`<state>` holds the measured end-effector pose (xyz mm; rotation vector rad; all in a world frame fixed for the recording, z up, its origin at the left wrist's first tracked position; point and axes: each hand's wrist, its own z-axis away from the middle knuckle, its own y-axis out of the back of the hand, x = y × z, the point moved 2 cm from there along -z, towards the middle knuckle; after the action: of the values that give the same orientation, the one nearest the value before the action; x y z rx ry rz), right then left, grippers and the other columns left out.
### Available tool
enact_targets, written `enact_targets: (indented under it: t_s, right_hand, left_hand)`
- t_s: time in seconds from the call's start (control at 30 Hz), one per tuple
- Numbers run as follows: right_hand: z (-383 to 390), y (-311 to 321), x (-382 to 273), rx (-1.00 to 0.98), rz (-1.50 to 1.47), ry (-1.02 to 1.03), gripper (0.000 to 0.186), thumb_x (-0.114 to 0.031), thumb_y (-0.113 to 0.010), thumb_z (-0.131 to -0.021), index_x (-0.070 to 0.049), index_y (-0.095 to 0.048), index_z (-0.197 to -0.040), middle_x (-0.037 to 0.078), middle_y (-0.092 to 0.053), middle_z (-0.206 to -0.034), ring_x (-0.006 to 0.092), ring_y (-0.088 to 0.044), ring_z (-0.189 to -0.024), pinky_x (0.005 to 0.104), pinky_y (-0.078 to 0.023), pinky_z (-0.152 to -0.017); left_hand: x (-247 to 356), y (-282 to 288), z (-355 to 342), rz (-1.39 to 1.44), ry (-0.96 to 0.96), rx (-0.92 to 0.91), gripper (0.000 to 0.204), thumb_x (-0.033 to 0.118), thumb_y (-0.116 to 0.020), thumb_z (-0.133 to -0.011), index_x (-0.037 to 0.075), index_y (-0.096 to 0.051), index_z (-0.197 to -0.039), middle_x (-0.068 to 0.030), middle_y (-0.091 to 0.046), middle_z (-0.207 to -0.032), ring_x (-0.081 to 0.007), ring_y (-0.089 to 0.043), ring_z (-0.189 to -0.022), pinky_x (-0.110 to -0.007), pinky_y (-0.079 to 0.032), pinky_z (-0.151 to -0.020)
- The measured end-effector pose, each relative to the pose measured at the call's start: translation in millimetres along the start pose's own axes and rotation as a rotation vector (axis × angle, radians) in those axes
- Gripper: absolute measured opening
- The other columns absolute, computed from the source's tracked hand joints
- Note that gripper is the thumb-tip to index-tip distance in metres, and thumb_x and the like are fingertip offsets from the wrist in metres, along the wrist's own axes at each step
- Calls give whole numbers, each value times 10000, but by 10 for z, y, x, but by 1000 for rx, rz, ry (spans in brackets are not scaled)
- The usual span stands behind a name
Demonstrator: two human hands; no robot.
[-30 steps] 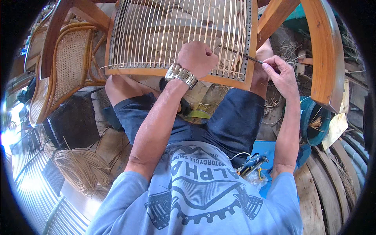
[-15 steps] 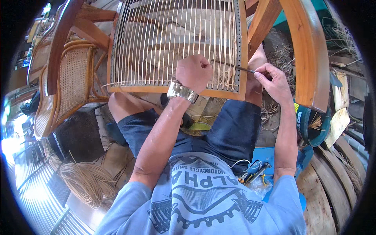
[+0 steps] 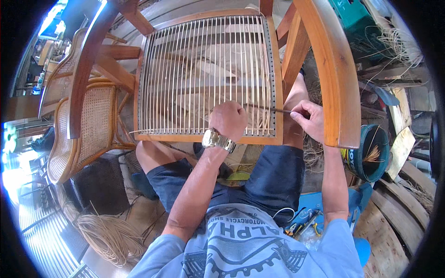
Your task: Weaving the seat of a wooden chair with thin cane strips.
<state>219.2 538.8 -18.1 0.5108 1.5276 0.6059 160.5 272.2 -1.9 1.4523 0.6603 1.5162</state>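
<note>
A wooden chair frame (image 3: 208,138) lies before me, its seat opening strung lengthwise with pale cane strands (image 3: 187,88). Small dark holes line the frame's inner edge. Between thumb and fingers, my right hand (image 3: 309,121) pinches the end of a thin dark rod (image 3: 273,109), just outside the frame's right rail. The rod lies across the right-hand strands, its far end close to my left hand (image 3: 228,119). That hand, with a metal watch on its wrist, is closed over the strands near the front rail. Whatever its fingers grip is hidden.
A curved wooden arm (image 3: 340,83) rises close to my right hand. Woven cane chairs (image 3: 90,111) stand at left, above a coil of cane (image 3: 111,236). At right are a dark bucket (image 3: 374,155) and planks. Tools (image 3: 303,224) lie on a blue surface by my right elbow.
The view has shifted, so the chair frame sits lower and its far rail now shows. Both hands keep nearly the same places on the frame, with the rod still between them.
</note>
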Motion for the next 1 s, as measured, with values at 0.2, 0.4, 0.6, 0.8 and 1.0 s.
enact_targets:
  t_s: [0.2,0.4,0.6,0.8,1.0]
  right_hand:
    - [41,-45,-10,38,-100,-26,97,-116,-716,-914,-27,-681,-892,7,-644,-772,75,-562,-714,273,-468,-665]
    - [-2,-25,11,44,-83,-21,110,-129,-707,-929,-28,-672,-900,-4,-625,-764,70,-543,-703,264,-456,-648]
    - [4,-43,37,21,-101,-59,107,-126,-700,-936,-29,-665,-905,-17,-590,-746,60,-516,-686,252,-442,-633]
    - [29,-57,114,38,-150,-67,108,-135,-699,-937,-35,-669,-909,-10,-604,-756,64,-522,-695,258,-449,-641]
    - [43,-56,167,39,-94,-63,97,-139,-695,-934,-49,-674,-903,-28,-596,-745,57,-514,-689,250,-441,-639]
  left_hand:
    - [-56,-26,-10,11,-23,65,206,204,-615,-806,40,-703,-717,-195,-669,-716,-379,-666,-676,-476,-538,-637]
    - [-26,-23,-7,14,14,111,129,159,-631,-818,32,-607,-823,-213,-659,-717,-416,-665,-713,-495,-532,-658]
    - [-52,-76,-10,-26,21,126,134,158,-624,-829,46,-554,-808,-181,-627,-686,-412,-646,-678,-507,-516,-641]
    - [-58,-88,-51,-112,46,70,154,193,-624,-834,57,-559,-801,-156,-611,-664,-385,-637,-660,-498,-501,-628]
    - [-189,-58,-57,-36,29,70,281,271,-742,-804,56,-568,-755,-117,-614,-651,-343,-642,-661,-471,-503,-624]
